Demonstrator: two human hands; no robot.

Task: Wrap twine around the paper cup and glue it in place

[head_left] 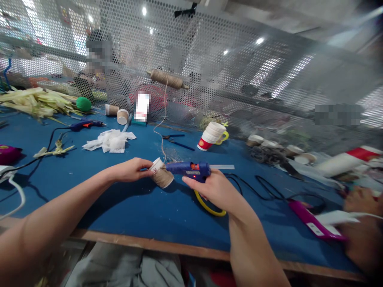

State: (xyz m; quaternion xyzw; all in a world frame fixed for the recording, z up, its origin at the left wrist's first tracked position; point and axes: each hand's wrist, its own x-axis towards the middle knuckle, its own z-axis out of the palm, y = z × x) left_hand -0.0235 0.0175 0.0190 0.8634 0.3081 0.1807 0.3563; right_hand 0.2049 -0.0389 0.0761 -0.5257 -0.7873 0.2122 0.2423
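My left hand (131,169) pinches a small paper cup (160,173) partly wrapped in brown twine, lying on its side just above the blue table (143,211). My right hand (214,187) grips a blue hot glue gun (191,169) with a red light on; its nozzle points left and touches the cup. A clear glue stick pokes out of the gun's rear. A strand of twine runs from the cup up to a twine spool (166,78) on the mesh screen.
A stack of paper cups (211,135), scissors (176,140), white tissue (109,140), a second glue gun (85,124), dry leaves (38,101) and black cables (269,191) lie about. Another person's hand (359,199) is at the right, near a pink tool (311,221). A person sits behind the mesh.
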